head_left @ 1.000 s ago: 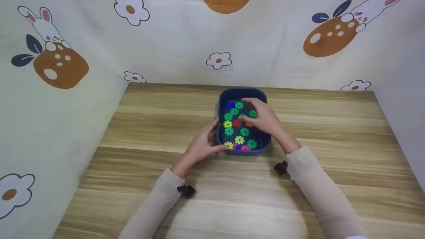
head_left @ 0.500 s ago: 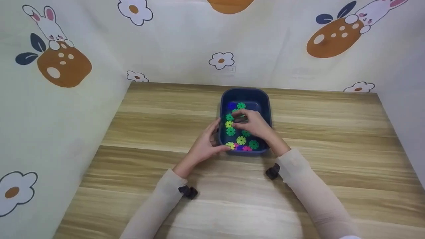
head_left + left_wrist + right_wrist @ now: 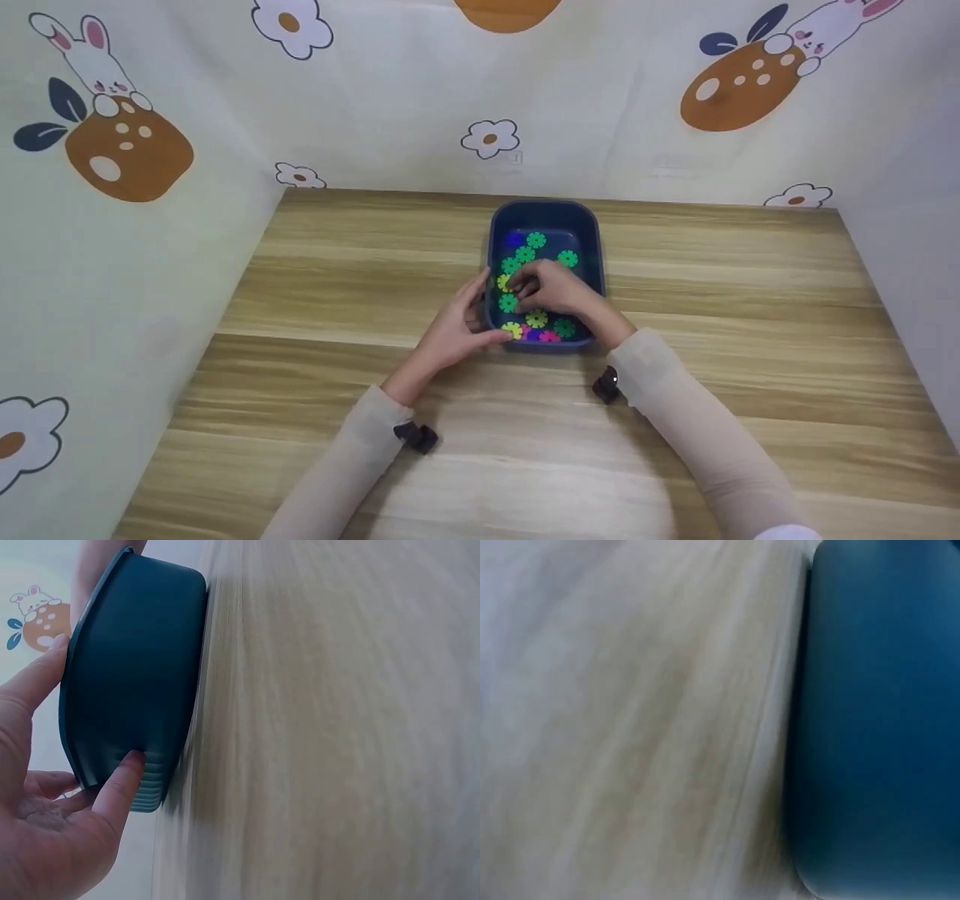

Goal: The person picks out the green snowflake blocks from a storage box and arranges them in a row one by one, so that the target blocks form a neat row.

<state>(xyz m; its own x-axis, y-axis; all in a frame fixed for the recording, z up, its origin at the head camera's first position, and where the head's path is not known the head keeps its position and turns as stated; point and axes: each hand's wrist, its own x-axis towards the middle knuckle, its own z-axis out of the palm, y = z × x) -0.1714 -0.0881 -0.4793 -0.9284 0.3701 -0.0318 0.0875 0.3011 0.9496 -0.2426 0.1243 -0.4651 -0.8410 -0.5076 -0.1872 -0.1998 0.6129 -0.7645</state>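
Note:
A dark blue plastic tub stands on the wooden table, holding several flower-shaped plastic discs in green, yellow, pink and blue. My left hand holds the tub's near left corner. Its thumb lies at the near rim and its fingers press the outer left wall; the left wrist view shows fingertips on that wall. Inside the tub is my right hand, its fingers bent down beside a yellow disc and a green disc. Whether anything sits between those fingers is hidden. The right wrist view shows only the tub's outer wall and table.
The wooden table spreads around the tub on both sides. Behind it hangs a pale cloth wall printed with flowers and rabbits. A small black camera sits at the left wrist, another black camera at the right.
My right hand has moved from the tub's right side toward the left and nearer me, and its fingers have drawn closer together. The left hand stays at the tub's corner.

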